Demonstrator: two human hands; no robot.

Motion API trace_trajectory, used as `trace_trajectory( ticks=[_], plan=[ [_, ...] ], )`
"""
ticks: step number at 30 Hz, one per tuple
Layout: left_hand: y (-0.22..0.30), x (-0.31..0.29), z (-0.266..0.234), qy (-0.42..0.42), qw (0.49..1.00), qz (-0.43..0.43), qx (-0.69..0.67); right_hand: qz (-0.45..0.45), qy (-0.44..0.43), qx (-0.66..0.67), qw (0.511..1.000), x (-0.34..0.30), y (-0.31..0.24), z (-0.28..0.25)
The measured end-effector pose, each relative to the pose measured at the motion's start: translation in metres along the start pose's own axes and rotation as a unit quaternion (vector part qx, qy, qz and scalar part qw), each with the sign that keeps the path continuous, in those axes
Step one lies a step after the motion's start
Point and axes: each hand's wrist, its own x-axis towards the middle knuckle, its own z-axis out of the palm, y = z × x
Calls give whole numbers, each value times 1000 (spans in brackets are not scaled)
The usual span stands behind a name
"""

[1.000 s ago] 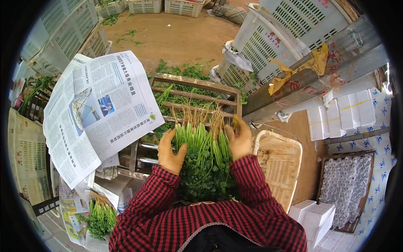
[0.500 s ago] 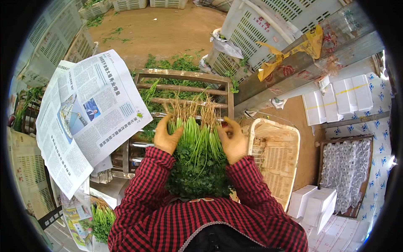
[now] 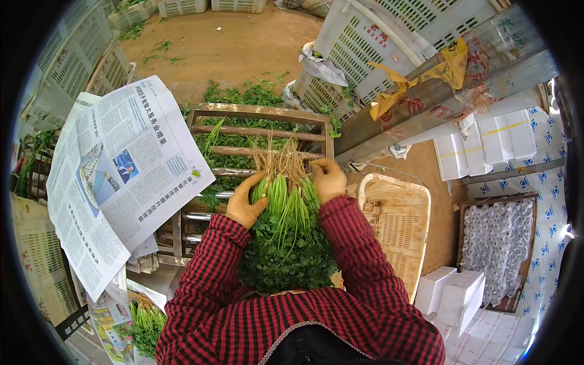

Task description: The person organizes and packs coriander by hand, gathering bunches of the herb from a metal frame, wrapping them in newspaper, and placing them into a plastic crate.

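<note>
A loose bunch of coriander (image 3: 283,243) lies before my chest, its pale roots pointing away from me and its dark leaves toward me. My left hand (image 3: 247,202) curls round the left side of the stems, thumb on top and fingers partly hidden beneath. On the other side my right hand (image 3: 329,180) closes at the base of the roots, its fingertips pressed against them. Under the roots is a rusty metal rack (image 3: 261,111) with round bars.
Newspaper sheets (image 3: 131,164) lie to my left, above another coriander bunch (image 3: 146,322). A cream plastic crate (image 3: 398,231) stands at my right. Beyond it are white foam boxes (image 3: 486,146) and a metal beam (image 3: 426,97). Loose greens (image 3: 243,94) litter the floor past the rack.
Both hands have come closer together, squeezing the coriander's stems and roots into a narrower bundle. The right hand moved inward and closed at the roots. The view shifted slightly.
</note>
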Motion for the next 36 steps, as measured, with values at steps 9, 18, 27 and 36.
trace_trajectory(
  ticks=[9, 18, 27, 36],
  plan=[
    [-4, -2, -7, 8, 998, 21, 52, -48, 54, -16, 997, -31, -32, -41],
    [88, -2, 41, -37, 898, -38, 437, -37, -221, -343, 912, -104, -42, -56],
    [32, -19, 12, 39, 975, 34, 215, 93, -146, -123, 977, -98, -56, -74],
    [32, -17, 17, 27, 980, 12, 199, 36, -216, -288, 932, -66, -55, -33]
  ],
)
